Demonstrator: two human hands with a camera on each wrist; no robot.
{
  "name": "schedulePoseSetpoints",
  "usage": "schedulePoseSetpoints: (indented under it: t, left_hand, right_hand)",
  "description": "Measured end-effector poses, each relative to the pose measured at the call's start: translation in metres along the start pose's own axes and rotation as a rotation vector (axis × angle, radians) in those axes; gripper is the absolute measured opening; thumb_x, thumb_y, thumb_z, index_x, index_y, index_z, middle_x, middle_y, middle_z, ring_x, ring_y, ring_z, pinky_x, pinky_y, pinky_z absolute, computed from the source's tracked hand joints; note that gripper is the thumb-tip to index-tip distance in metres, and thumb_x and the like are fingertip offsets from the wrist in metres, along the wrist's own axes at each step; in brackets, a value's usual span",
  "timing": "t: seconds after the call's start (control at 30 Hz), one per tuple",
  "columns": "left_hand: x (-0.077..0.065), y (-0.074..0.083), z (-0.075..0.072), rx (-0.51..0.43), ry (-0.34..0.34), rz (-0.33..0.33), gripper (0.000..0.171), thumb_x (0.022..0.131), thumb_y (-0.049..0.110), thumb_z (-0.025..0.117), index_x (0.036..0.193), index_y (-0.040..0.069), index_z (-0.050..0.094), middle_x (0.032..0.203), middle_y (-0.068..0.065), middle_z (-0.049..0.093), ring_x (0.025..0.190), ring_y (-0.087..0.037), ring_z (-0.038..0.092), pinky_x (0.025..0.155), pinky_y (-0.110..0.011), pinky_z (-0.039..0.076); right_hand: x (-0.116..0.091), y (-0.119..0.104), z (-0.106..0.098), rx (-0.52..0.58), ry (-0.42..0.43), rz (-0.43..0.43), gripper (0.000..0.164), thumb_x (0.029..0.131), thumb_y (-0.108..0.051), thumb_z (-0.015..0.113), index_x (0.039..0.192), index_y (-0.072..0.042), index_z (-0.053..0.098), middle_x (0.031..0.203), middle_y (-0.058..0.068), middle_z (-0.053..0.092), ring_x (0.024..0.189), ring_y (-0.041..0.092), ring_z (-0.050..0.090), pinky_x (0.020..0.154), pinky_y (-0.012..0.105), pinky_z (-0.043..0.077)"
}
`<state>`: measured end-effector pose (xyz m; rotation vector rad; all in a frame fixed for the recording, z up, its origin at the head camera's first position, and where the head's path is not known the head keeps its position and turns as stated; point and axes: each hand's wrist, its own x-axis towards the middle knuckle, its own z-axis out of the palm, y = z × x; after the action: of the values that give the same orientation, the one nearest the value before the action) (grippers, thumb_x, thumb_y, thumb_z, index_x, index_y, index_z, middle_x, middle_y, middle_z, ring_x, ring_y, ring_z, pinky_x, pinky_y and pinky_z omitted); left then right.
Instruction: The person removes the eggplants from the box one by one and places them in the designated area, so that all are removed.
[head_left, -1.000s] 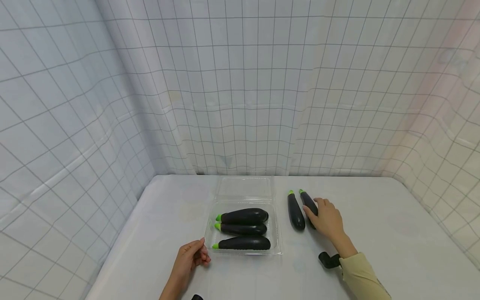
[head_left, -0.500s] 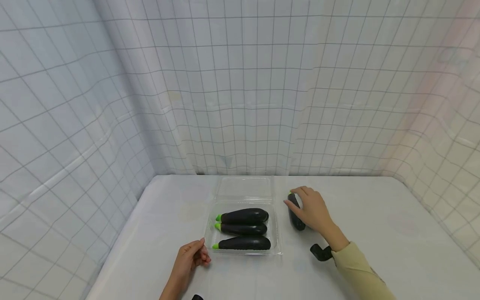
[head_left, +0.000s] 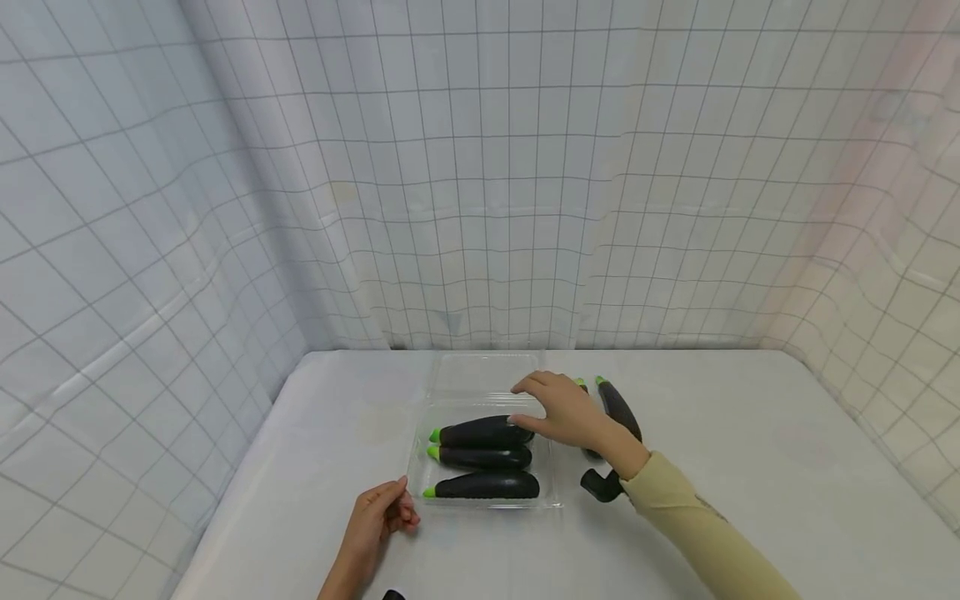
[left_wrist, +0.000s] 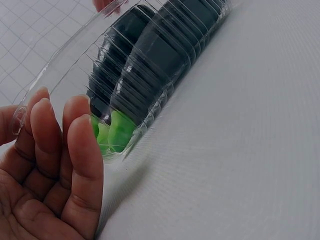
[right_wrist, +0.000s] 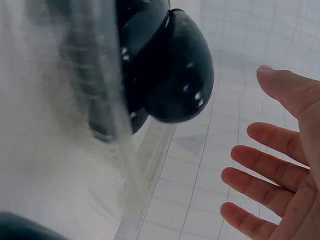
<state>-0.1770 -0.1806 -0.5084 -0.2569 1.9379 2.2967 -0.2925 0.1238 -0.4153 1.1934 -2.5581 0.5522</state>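
Note:
A clear plastic clamshell box (head_left: 551, 475) lies with its lid folded back. Inside are several eggplants with green stem ends; the farthest eggplant (head_left: 480, 432) and the nearest eggplant (head_left: 487, 485) lie crosswise. My left hand (head_left: 382, 512) pinches the box's near left rim between thumb and fingers, which the left wrist view also shows. Over the box's right side hovers my right hand (head_left: 562, 408), fingers spread and holding nothing, apart from the eggplants (right_wrist: 182, 70) in the right wrist view. Beyond that arm lie two more eggplants, one (head_left: 618, 407) plainly visible, the other mostly hidden.
The box stands on a white-covered table (head_left: 322, 433). The open lid (head_left: 487, 372) reaches toward the back edge. White grid-patterned curtains (head_left: 480, 208) enclose the back and both sides. A black wrist device (head_left: 602, 485) sits below my right wrist.
My right hand has moved left from the loose eggplants, passing over the nearer one, to the box's right side. Both loose eggplants still lie on the table. My left hand keeps its hold.

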Motion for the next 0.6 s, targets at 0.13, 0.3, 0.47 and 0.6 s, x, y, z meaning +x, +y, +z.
schedulePoseSetpoints:
  t: [0.13,0.3,0.47,0.6]
  left_hand:
    - [0.000,-0.001,-0.002,0.007,-0.007,0.002,0.035,0.096,0.029,0.055,0.070,0.005,0.059,0.063,-0.004,0.057,0.059,-0.015,0.061,0.059,-0.028,0.053]
    - [0.001,-0.001,-0.003,0.002,-0.017,0.000,0.035,0.096,0.029,0.055,0.069,0.006,0.059,0.063,-0.004,0.057,0.059,-0.014,0.061,0.059,-0.027,0.053]
    - [0.001,-0.001,-0.002,-0.012,-0.020,0.002,0.035,0.097,0.027,0.054,0.070,0.005,0.059,0.062,-0.004,0.057,0.059,-0.014,0.061,0.058,-0.027,0.053]
    - [0.000,0.001,-0.001,-0.016,-0.012,0.001,0.034,0.096,0.026,0.054,0.070,0.004,0.059,0.062,-0.004,0.056,0.058,-0.015,0.061,0.058,-0.027,0.053]
  right_hand:
    - [0.012,-0.007,0.003,0.021,-0.105,0.010,0.049,0.088,-0.044,0.065,0.121,-0.008,0.060,0.117,0.005,0.059,0.105,0.022,0.057,0.088,0.039,0.046]
    - [0.022,-0.016,0.006,0.022,-0.211,0.047,0.055,0.087,-0.048,0.065,0.125,-0.010,0.058,0.121,0.007,0.057,0.106,0.023,0.056,0.088,0.039,0.047]
    - [0.029,-0.020,0.011,0.011,-0.257,0.048,0.057,0.086,-0.050,0.065,0.125,-0.009,0.058,0.118,0.009,0.058,0.101,0.022,0.058,0.084,0.037,0.048]
    - [0.032,-0.021,0.016,0.017,-0.293,0.063,0.059,0.086,-0.051,0.065,0.124,-0.007,0.058,0.116,0.011,0.059,0.099,0.023,0.058,0.082,0.038,0.049]
